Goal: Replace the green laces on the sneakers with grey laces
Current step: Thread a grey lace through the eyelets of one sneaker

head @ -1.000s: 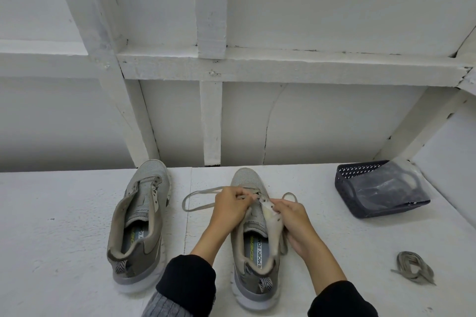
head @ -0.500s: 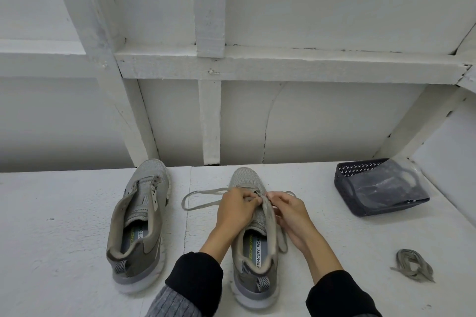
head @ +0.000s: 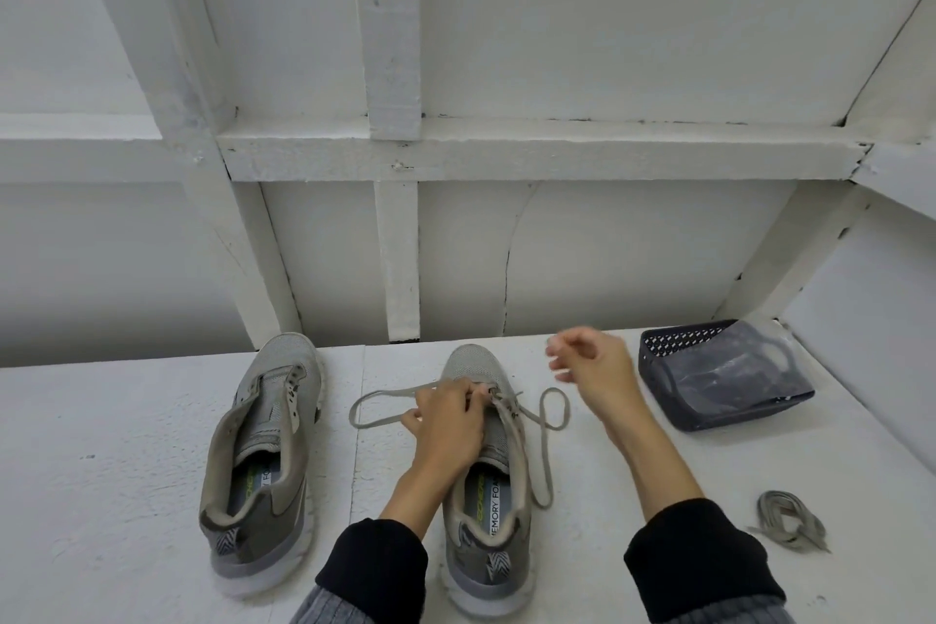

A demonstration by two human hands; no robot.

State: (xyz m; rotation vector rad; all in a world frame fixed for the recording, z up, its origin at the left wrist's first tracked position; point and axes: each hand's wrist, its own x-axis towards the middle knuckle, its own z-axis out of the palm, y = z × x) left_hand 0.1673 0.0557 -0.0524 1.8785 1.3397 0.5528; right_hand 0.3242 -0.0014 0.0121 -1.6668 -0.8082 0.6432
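Note:
Two grey sneakers stand on the white table, toes away from me. The left sneaker has no lace. My left hand pinches the lace at the front eyelets of the right sneaker. One end of that lace loops out to the left, the other lies in a loop to the right of the shoe. My right hand is lifted to the right of the toe, blurred, fingers loosely curled and holding nothing. A bundle of laces lies at the near right.
A dark perforated basket with a clear plastic bag in it sits at the back right. White beams and a wall panel rise right behind the table's far edge. A slanted white post stands beyond the basket.
My right hand has let go of the lace and shoe and swung up and to the right. The lace's right end now lies loose beside the shoe. My left hand stays at the eyelets.

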